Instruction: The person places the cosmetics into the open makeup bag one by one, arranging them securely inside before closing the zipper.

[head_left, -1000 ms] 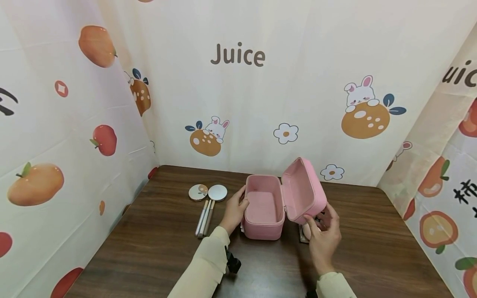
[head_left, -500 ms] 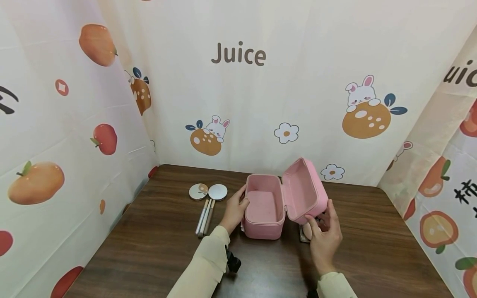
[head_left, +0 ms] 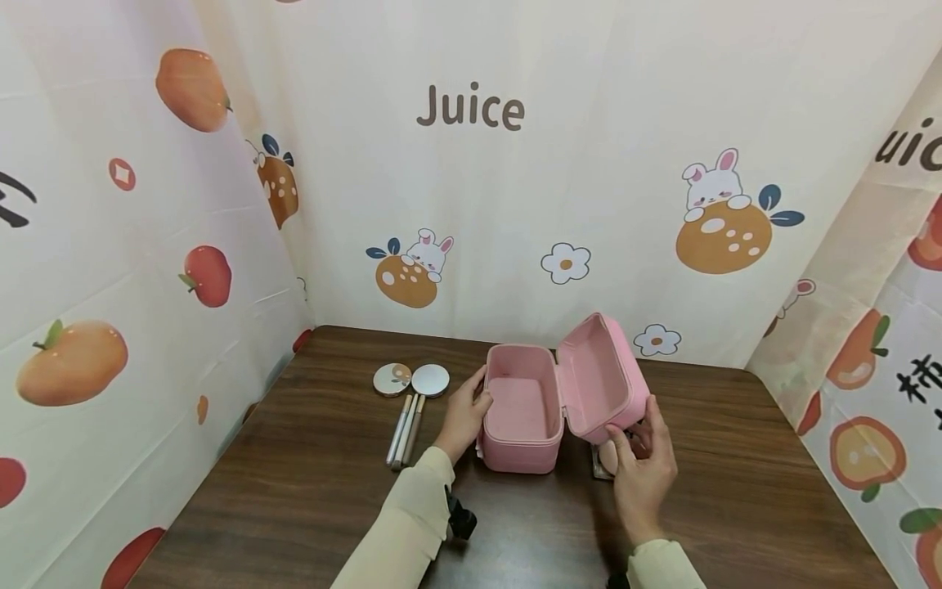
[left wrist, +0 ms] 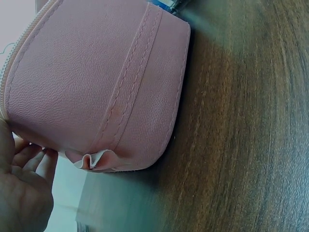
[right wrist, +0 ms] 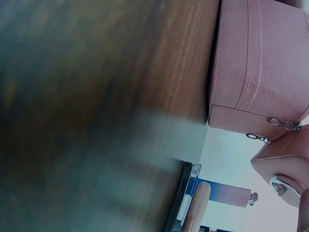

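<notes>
A pink cosmetic case stands on the table with its lid swung up to the right; its inside shows bare. My left hand grips the case's left wall, thumb over the rim and fingers down the outside. In the left wrist view, that hand is at the zipped edge, near a small fabric tab. My right hand holds the lid's lower right corner, thumb in front and fingers behind. Two zipper pulls hang at the hinge side in the right wrist view.
Left of the case lie two round compacts, one printed and one plain white, above three slender sticks. Beneath the lid, a round beige item is partly hidden. The right wrist view shows a blue-to-pink tube there.
The lid and my right hand have shifted very slightly to the right. My left hand and the case body stay in place.
</notes>
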Tool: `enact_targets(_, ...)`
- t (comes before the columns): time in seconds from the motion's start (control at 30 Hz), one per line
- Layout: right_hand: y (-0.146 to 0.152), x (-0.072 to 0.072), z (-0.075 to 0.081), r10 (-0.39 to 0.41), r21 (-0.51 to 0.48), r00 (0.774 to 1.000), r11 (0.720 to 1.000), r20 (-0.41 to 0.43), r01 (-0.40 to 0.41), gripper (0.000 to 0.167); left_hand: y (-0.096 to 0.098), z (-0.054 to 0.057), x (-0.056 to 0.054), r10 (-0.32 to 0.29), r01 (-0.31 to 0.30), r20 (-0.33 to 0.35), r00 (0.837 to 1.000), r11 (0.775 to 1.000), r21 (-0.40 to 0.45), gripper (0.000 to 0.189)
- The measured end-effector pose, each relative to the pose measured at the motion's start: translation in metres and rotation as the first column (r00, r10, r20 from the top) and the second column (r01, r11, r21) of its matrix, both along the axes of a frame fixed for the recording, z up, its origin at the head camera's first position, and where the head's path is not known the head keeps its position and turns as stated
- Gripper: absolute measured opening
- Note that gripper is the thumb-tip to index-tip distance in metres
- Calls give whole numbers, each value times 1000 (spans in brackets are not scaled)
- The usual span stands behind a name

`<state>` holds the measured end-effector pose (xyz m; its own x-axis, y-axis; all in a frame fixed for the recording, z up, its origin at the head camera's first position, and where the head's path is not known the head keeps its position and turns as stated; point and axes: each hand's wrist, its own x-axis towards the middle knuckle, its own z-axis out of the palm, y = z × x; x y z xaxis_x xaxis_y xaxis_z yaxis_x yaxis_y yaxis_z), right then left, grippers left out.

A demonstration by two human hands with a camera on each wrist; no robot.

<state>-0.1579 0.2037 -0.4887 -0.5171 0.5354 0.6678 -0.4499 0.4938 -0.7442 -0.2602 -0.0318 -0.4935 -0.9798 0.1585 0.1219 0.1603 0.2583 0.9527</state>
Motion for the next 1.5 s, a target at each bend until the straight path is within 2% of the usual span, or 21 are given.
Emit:
enact_targets(0.17, 0, 1, 1, 16, 0, 1000, 1000, -10, -16, 73, -1, 1, 0, -4, 4, 3, 1000, 1000, -3, 54)
enact_targets(0.43, 3, 2, 2, 41, -23, 998, 999, 39, -40, 77, -1, 2, 2, -10, 10, -5, 1000, 1000, 12, 54)
enact_targets(0.73, -7, 17, 26, 78, 18, 997, 997, 23, -78, 71, -1, 1, 4, -13, 13, -6, 1000, 1000, 26, 55)
enact_targets(1.03, 10, 6, 0, 71, -11, 994, 997, 88, -70, 77, -1, 2, 5, -21, 21, -6, 1000, 999, 47, 54)
enact_targets(1.27, 13, 7, 1, 126, -38, 991, 992, 51, -124, 75, -1, 1, 4, -15, 16, -7, 1000, 999, 36, 54)
enact_targets(1.5, 16, 7, 3, 110, -16, 993, 994, 48, -109, 76, -1, -1, 1, -8, 8, -8, 1000, 1000, 20, 55)
